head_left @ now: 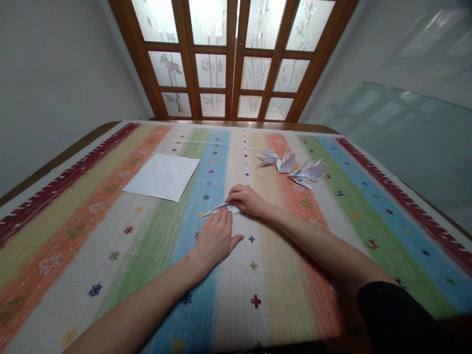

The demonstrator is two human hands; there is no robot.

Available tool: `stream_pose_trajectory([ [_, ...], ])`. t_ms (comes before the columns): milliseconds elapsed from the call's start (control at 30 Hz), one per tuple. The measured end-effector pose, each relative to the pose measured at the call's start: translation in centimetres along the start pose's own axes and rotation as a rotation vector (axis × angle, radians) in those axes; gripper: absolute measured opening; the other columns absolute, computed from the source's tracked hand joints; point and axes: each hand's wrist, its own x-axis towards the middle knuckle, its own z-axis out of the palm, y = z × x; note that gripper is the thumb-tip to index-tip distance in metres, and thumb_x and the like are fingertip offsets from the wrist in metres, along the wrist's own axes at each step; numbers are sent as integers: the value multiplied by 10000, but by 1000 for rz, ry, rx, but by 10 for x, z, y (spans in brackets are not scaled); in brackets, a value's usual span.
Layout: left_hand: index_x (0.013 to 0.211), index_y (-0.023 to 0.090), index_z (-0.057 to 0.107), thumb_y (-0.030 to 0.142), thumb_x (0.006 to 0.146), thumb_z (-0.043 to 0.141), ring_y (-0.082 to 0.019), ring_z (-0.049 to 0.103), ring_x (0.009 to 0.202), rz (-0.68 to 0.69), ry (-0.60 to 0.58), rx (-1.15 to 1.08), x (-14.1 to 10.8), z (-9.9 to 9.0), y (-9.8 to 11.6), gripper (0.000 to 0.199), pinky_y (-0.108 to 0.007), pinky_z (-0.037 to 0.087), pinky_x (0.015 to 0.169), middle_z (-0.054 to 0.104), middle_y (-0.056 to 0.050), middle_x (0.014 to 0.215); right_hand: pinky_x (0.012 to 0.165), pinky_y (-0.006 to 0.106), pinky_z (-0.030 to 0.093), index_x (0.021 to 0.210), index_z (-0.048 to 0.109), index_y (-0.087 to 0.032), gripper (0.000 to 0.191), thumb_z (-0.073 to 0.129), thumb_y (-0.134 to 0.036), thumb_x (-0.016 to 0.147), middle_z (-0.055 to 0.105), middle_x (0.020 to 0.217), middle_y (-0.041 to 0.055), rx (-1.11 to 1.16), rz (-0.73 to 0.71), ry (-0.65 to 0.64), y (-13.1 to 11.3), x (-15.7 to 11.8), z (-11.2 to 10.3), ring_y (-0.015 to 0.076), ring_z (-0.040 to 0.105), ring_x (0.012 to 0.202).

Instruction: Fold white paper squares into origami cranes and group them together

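- The paper is lying on the cloth, just ahead of the left hand; its long axis is running left to right, the right end slanting slightly away
- The left hand, on the near side, is pressing flat with extended fingers, thumb spread, grasping nothing
- The right hand is seemingly pinching the paper's right end; its fingertips are partly hiding the hold

Left fingers and right fingers on folded paper, striped cloth beneath
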Motion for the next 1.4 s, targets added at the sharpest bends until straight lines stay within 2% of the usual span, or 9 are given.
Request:
stream_pose_trajectory([
  [267,1231,66,576,561,902,479,-356,553,1097,-106,-7,3,-3,-12,2,602,-484,423,916,616,-236,1200,793,314,420,992,728,-196,244,500,-140,930,716,959,96,-204,-149,-47,3,-7,-1,183,598,865],
  [467,1353,77,510,502,926,463,-370,395,1342,-55,7,28,-4,-11,-2,605,-515,298,1084,466,-216,1443,789,328,411,1082,698,-186,244,488,-190,957,717,966,97,-344,-220,-134,0,-8,-4,203,586,894],
  [633,1389,4,448,539,919,458,-388,423,1338,-104,-86,21,-4,-7,-4,712,-512,336,1074,429,-266,1457,809,335,409,1103,679,-169,272,441,-230,988,715,979,95,-434,-273,-178,-2,-8,-6,206,585,908],
  [900,1376,46,483,571,905,471,-387,458,1310,-152,-109,67,-7,-14,-7,705,-533,363,1038,464,-264,1432,791,328,419,1121,660,-133,300,394,-212,1006,713,958,97,-508,-333,-162,-2,-11,-3,201,594,889],
  [1000,1304,21,552,561,901,486,-403,476,1283,-161,-108,89,-9,-24,-9,677,-554,354,1032,517,-281,1375,783,324,424,1114,656,-119,298,389,-198,1008,712,937,92,-542,-367,-138,-2,-12,-1,196,598,874],
  [1167,1025,-6,700,567,897,478,-422,567,1128,-297,-78,192,-10,-48,-10,627,-556,363,1000,684,-287,1052,761,326,432,1072,663,-116,280,400,-187,1005,708,886,80,-578,-414,-76,0,-13,2,192,601,837],
  [1233,1154,-7,651,532,910,474,-419,514,1218,-289,-18,245,-8,-50,-10,617,-556,325,1047,631,-288,1206,756,326,436,1062,664,-116,271,409,-184,1002,708,880,79,-588,-424,-61,0,-13,2,189,600,829],
  [1300,1342,-1,513,530,919,458,-394,403,1347,-178,25,220,-6,-42,-9,681,-533,272,1109,473,-268,1422,750,327,441,1033,672,-121,257,426,-186,996,707,865,74,-595,-431,-61,0,-12,1,189,602,818],
  [1400,1444,-23,359,632,884,448,-367,290,1428,-27,-40,89,-2,-20,-7,867,-481,242,1156,334,-257,1517,741,332,454,936,690,-124,239,462,-182,977,709,845,71,-594,-434,-79,-1,-12,1,196,612,807],
])
